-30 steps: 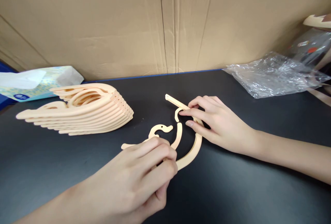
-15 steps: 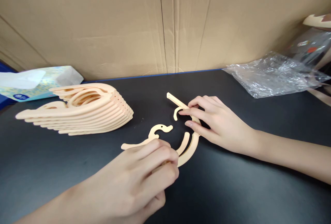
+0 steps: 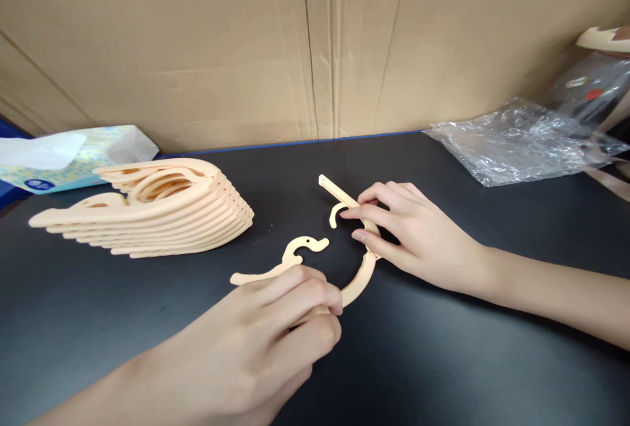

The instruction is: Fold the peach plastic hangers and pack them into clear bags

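A peach-coloured folding plastic hanger (image 3: 361,272) lies on the black table (image 3: 443,347) between my hands. My left hand (image 3: 266,340) is closed, its fingers pinching the hanger's lower curved arm near the hook piece (image 3: 300,249). Resting on the hanger's upper straight arm (image 3: 335,193), my right hand (image 3: 418,232) presses it down with fingertips held together. The inner curved piece sits folded in against the outer arc. Part of the hanger is hidden under both hands.
A stack of several folded peach hangers (image 3: 147,216) sits at the left. A tissue pack (image 3: 63,157) lies behind it. A crumpled clear plastic bag (image 3: 522,140) is at the right rear. A cardboard wall (image 3: 315,45) backs the table.
The hanger's inner curved piece has swung from standing apart to lying tucked against the outer arc. My left hand's fingers shifted slightly right; my right hand stayed put.
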The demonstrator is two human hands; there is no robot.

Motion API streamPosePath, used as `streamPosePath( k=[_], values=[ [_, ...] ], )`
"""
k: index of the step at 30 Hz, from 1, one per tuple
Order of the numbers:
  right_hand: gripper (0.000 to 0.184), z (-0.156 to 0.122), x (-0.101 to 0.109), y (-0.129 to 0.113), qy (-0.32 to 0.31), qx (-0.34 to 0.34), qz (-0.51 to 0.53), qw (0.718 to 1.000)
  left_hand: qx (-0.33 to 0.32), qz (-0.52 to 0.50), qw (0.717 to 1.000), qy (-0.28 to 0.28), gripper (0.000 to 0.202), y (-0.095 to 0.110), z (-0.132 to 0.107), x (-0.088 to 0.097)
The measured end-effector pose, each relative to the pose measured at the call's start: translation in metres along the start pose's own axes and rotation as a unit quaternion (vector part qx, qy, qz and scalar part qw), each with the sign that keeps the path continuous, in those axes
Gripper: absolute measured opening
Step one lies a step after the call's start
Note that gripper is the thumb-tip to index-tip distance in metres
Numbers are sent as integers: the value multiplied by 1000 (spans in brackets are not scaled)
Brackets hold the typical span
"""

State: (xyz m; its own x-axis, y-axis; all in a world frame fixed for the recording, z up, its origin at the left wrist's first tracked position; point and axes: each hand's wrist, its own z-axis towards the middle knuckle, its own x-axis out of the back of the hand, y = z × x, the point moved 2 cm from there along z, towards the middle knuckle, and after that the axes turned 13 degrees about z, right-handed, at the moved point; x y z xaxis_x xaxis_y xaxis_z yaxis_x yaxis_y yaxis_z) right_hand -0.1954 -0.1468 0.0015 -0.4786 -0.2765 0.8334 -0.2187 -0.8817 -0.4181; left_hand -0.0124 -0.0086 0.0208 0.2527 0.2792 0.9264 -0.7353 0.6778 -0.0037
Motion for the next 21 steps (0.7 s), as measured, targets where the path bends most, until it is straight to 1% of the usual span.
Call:
streamPosePath(
  k=[3,7,13,21],
  values=[
    [28,0,0,0,1,1,2,1000,17,-5,1000,-14,28,0,-1,-2],
    [27,0,0,1,3,5,2,1000,0,-21,1000,-21,27,-1,-3,-3],
    [28,0,-1,0,-6,-3,2,1000,5,-17,1000,-22,31,-2,-1,-2],
    [30,0,-1,0,-3,4,-3,1000,18,-24,999,-39,43,-2,0,-1]
  ],
)
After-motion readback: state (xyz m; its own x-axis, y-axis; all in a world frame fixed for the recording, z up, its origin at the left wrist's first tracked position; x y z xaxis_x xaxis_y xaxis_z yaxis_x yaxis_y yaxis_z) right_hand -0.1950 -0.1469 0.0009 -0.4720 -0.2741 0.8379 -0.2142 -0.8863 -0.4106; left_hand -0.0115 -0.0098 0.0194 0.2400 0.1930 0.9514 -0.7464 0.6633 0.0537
